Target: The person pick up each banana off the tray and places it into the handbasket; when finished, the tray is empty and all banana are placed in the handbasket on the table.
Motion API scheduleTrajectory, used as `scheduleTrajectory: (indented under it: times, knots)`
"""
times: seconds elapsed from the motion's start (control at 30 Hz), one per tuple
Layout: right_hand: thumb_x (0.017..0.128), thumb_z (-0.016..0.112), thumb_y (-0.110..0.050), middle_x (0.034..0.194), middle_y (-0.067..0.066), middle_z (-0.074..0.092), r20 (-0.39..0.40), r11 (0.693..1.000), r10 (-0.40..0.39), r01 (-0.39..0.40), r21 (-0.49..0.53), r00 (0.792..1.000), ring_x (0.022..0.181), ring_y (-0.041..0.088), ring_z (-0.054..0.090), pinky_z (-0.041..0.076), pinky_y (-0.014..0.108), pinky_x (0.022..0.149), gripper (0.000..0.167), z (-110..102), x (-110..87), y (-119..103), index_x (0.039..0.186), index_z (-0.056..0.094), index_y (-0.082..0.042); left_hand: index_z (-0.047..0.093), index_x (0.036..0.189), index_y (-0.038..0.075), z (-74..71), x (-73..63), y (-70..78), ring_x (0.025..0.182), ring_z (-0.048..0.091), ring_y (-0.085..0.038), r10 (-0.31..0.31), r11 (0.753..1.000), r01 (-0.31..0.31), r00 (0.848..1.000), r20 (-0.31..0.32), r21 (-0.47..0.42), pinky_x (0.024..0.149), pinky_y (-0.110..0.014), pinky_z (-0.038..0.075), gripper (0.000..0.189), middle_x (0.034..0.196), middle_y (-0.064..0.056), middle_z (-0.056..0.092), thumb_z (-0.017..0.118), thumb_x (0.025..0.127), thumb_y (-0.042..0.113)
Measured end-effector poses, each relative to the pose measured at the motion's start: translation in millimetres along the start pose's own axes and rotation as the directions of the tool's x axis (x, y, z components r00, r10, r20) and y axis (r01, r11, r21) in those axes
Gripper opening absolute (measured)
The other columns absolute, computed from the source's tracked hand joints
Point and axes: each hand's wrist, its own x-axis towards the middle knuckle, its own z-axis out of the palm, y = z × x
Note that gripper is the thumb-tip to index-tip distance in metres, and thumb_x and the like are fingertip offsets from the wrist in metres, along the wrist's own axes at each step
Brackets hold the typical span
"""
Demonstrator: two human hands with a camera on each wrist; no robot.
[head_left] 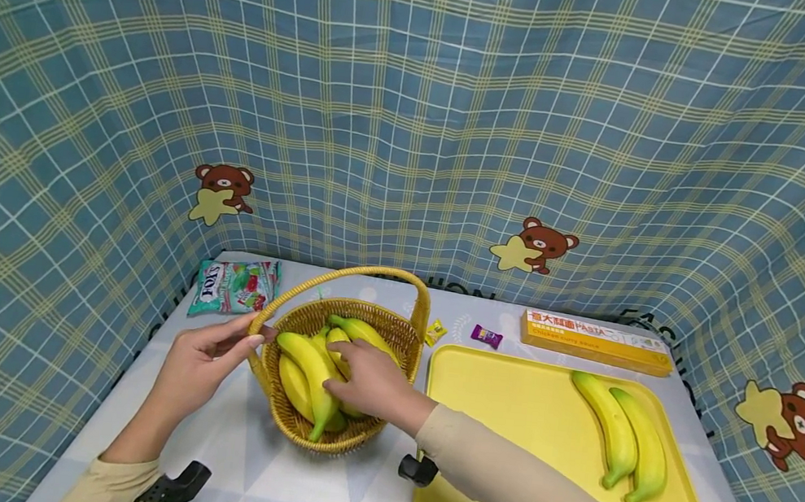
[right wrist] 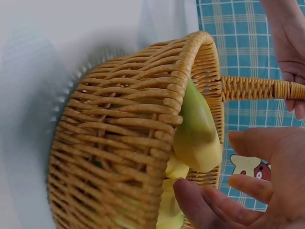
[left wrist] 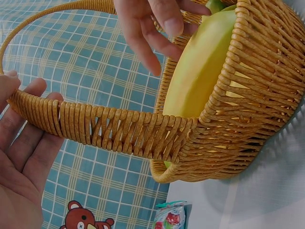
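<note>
A wicker basket (head_left: pixel 346 441) with a tall arched handle (left wrist: pixel 119 129) stands on the table and holds several bananas (head_left: pixel 312 372). My left hand (head_left: pixel 195 364) grips the left side of the handle, thumb on one side and fingers on the other. Over the basket's opening is my right hand (head_left: pixel 375 375), its fingers spread above the bananas; the right wrist view shows nothing pinched between thumb and fingers (right wrist: pixel 257 143). Whether a fingertip touches a banana is hard to tell. Two more bananas (head_left: pixel 622 438) lie side by side on a yellow tray (head_left: pixel 495 424).
Behind the basket on the left lies a teal candy bag (head_left: pixel 235 287). A yellow-wrapped candy (head_left: pixel 436 332) and a purple-wrapped candy (head_left: pixel 487 336) sit right of the basket. A pasta box (head_left: pixel 595 342) lies behind the tray. A checked curtain (head_left: pixel 400 136) hangs around the table.
</note>
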Motion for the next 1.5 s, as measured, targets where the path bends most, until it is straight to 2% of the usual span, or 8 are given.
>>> scheduleTrajectory:
  times: [0.27, 0.4, 0.63, 0.77, 0.9, 1.17, 1.37, 1.5]
  knots:
    - [0.097, 0.07, -0.034, 0.13, 0.008, 0.066, -0.036, 0.997, -0.031, 0.033, 0.068, 0.999, 0.113, 0.022, 0.065, 0.057, 0.032, 0.087, 0.051, -8.7, -22.1, 10.9, 0.143, 0.059, -0.016, 0.065, 0.134, -0.002, 0.3, -0.5, 0.8, 0.097, 0.069, 0.002, 0.024, 1.0, -0.024, 1.0, -0.013, -0.006, 0.08, -0.015, 0.057, 0.036, 0.107, -0.017, 0.076, 0.065, 0.098, -0.002]
    - [0.097, 0.069, -0.035, 0.126, 0.007, 0.066, -0.047, 0.995, -0.029, 0.033, 0.091, 0.999, 0.107, 0.021, 0.066, 0.056, 0.031, 0.083, 0.051, -11.7, -34.2, 18.0, 0.144, 0.059, -0.017, 0.064, 0.134, -0.003, 0.5, -1.1, 1.5, 0.097, 0.069, 0.002, 0.026, 1.0, -0.026, 1.0, -0.016, -0.006, 0.08, -0.015, 0.057, 0.036, 0.107, -0.017, 0.076, 0.065, 0.098, -0.002]
    - [0.097, 0.071, -0.032, 0.124, 0.004, 0.064, -0.074, 0.991, -0.007, 0.017, 0.134, 0.997, 0.082, 0.014, 0.063, 0.051, 0.024, 0.066, 0.049, -16.8, -53.6, 33.0, 0.142, 0.06, -0.017, 0.064, 0.134, -0.003, 0.0, -1.6, -2.5, 0.096, 0.07, 0.001, 0.014, 1.0, -0.014, 1.0, -0.005, 0.005, 0.079, -0.016, 0.058, 0.036, 0.108, -0.015, 0.076, 0.065, 0.098, 0.0]
    - [0.097, 0.071, -0.031, 0.127, 0.003, 0.064, -0.111, 0.991, 0.0, 0.015, 0.135, 0.994, 0.086, 0.012, 0.062, 0.051, 0.023, 0.067, 0.048, -23.0, -65.7, 40.6, 0.142, 0.06, -0.019, 0.064, 0.135, -0.002, -1.0, -0.8, -2.9, 0.097, 0.069, 0.001, 0.014, 1.0, -0.014, 1.0, -0.006, 0.014, 0.079, -0.016, 0.058, 0.037, 0.108, -0.012, 0.076, 0.066, 0.098, 0.0]
    - [0.096, 0.072, -0.028, 0.126, 0.004, 0.065, -0.15, 0.989, 0.003, 0.019, 0.144, 0.989, 0.09, 0.014, 0.063, 0.053, 0.023, 0.065, 0.049, -28.7, -81.0, 50.6, 0.142, 0.06, -0.018, 0.064, 0.135, -0.002, -1.0, 0.1, -1.9, 0.097, 0.069, 0.003, 0.021, 1.0, -0.021, 1.0, -0.012, 0.019, 0.079, -0.015, 0.057, 0.037, 0.108, -0.016, 0.076, 0.066, 0.098, -0.001]
    - [0.093, 0.077, -0.027, 0.121, -0.006, 0.065, -0.195, 0.985, 0.123, -0.096, 0.144, 0.973, 0.091, 0.01, 0.065, 0.057, 0.025, 0.071, 0.05, -42.4, -112.6, 73.9, 0.14, 0.062, -0.021, 0.063, 0.136, -0.002, -0.9, 0.6, -0.3, 0.097, 0.068, 0.005, 0.035, 0.999, -0.035, 0.999, -0.008, 0.007, 0.079, -0.013, 0.056, 0.039, 0.109, -0.019, 0.074, 0.066, 0.097, -0.003]
    - [0.092, 0.078, -0.024, 0.117, -0.004, 0.065, -0.205, 0.97, 0.22, -0.192, 0.15, 0.954, 0.091, 0.012, 0.065, 0.06, 0.032, 0.075, 0.051, -52.6, -132.1, 96.7, 0.14, 0.062, -0.019, 0.064, 0.135, -0.002, -0.8, 1.3, -2.7, 0.097, 0.069, 0.003, 0.03, 0.999, -0.029, 0.999, -0.014, 0.017, 0.08, -0.015, 0.057, 0.038, 0.109, -0.015, 0.076, 0.066, 0.097, -0.001]
    - [0.093, 0.077, -0.025, 0.116, -0.002, 0.066, -0.211, 0.964, 0.257, -0.236, 0.123, 0.943, 0.091, 0.01, 0.064, 0.059, 0.031, 0.074, 0.051, -55.8, -144.4, 114.9, 0.141, 0.061, -0.019, 0.064, 0.134, -0.002, -1.6, 0.8, -3.4, 0.098, 0.069, 0.002, 0.023, 1.0, -0.023, 1.0, -0.011, 0.018, 0.08, -0.016, 0.058, 0.037, 0.108, -0.012, 0.076, 0.066, 0.097, 0.0]
